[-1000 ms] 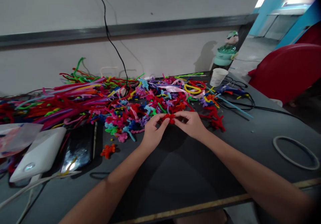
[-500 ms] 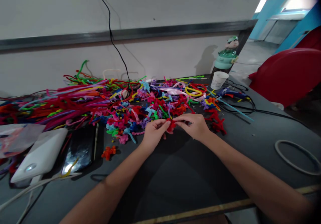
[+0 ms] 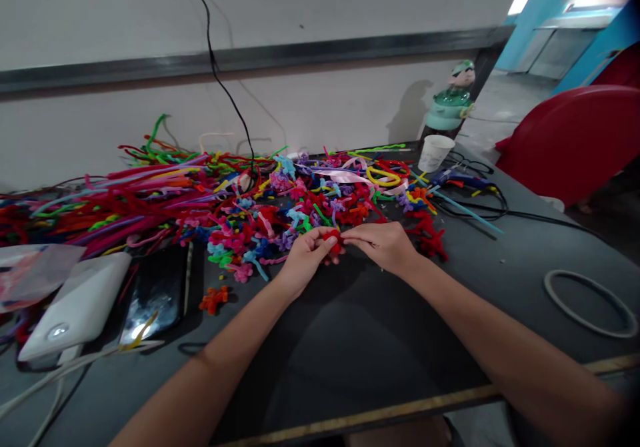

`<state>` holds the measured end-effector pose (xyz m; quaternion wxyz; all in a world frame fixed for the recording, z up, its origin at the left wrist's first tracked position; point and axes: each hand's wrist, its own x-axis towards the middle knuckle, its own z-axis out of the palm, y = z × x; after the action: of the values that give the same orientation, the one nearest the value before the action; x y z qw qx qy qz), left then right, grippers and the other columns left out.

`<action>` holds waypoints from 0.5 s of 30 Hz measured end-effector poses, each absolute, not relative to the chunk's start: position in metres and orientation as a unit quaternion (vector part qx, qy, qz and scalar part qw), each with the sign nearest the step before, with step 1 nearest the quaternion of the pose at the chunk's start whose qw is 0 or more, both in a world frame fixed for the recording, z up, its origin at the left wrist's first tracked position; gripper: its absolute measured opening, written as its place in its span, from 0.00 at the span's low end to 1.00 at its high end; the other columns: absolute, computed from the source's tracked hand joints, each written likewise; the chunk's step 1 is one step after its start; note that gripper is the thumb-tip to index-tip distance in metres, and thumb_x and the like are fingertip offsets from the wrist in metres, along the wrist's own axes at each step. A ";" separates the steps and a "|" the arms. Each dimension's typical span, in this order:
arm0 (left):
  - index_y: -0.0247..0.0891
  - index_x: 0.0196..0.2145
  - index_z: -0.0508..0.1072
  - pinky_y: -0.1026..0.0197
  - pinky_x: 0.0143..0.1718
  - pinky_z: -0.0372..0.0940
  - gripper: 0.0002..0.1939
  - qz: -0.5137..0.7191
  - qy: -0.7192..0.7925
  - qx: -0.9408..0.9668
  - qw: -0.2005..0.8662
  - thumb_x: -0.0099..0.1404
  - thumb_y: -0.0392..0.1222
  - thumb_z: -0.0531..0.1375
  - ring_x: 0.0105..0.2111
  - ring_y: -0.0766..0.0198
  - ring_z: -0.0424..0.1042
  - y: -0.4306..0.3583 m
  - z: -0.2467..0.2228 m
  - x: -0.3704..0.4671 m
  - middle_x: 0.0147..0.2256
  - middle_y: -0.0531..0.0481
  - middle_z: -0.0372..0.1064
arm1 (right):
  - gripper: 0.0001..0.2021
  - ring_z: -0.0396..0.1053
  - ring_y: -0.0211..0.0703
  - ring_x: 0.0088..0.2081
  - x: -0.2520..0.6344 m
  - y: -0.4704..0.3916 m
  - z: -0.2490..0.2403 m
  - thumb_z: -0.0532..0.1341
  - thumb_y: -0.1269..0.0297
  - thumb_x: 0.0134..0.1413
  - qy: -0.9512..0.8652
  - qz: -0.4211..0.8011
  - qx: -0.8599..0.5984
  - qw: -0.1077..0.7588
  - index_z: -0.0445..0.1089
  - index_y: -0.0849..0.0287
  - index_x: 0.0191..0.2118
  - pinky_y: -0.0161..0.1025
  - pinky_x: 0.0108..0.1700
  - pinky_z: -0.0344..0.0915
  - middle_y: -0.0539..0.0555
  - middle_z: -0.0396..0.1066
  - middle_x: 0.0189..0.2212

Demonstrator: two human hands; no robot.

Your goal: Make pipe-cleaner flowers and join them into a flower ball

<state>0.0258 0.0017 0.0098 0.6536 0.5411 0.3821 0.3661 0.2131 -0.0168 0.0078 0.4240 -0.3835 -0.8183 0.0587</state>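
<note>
The red fuzzy piece (image 3: pixel 332 236) is between the two hands, just above the near edge of a crowded heap. The left hand (image 3: pixel 306 259) grips it between thumb and fingers; the right hand (image 3: pixel 386 247) is closed in a pinch at its right side.

Directly beyond the fingers, the heap of small twisted pieces (image 3: pixel 270 223) spreads across the dark table (image 3: pixel 360 360), in pink, red, blue, purple and green. It merges on the left with a bundle of long fuzzy stems (image 3: pixel 150 197). Pink ribbon (image 3: pixel 340 176) and a yellow loop (image 3: pixel 384 177) lie on top. An orange piece (image 3: pixel 214 299) sits apart, near the left forearm, beside a dark phone (image 3: pixel 156 293), a white power bank (image 3: pixel 75 310) and a plastic bag (image 3: pixel 45 273). To the right stand a paper cup (image 3: pixel 435 154) and a green-topped bottle (image 3: pixel 447 110), with glasses (image 3: pixel 473 163) and a blue glue gun (image 3: pixel 463 179) near them. A grey ring (image 3: pixel 547 285) lies by the right forearm, and a red chair (image 3: pixel 570 147) stands past the table.

The held piece looks small, rounded and plush, bright red throughout; the fingertips cover part of it, so its full shape is hidden. Printing on the bag and marks on the cup are too blurred to read.
</note>
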 end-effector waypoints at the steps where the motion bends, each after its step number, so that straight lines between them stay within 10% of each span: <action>1: 0.34 0.37 0.69 0.70 0.22 0.56 0.14 0.366 0.382 0.533 0.661 0.57 0.47 0.62 0.21 0.74 0.66 0.002 0.011 0.026 0.26 0.52 0.71 | 0.09 0.75 0.38 0.38 0.213 -0.017 0.008 0.57 0.65 0.58 -0.816 0.059 -0.385 0.428 0.74 0.54 0.41 0.32 0.42 0.69 0.49 0.77 0.37; 15: 0.34 0.33 0.72 0.68 0.28 0.59 0.10 0.368 0.380 0.581 0.618 0.57 0.44 0.60 0.24 0.72 0.64 0.004 0.006 0.027 0.26 0.53 0.68 | 0.07 0.75 0.36 0.35 0.209 -0.017 0.008 0.59 0.65 0.56 -0.805 0.071 -0.409 0.425 0.74 0.57 0.38 0.31 0.38 0.68 0.50 0.77 0.33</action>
<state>0.0271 0.0036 0.0065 0.6183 0.5812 0.3797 0.3684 0.2094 -0.0169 0.0079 0.4247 -0.4090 -0.8046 0.0706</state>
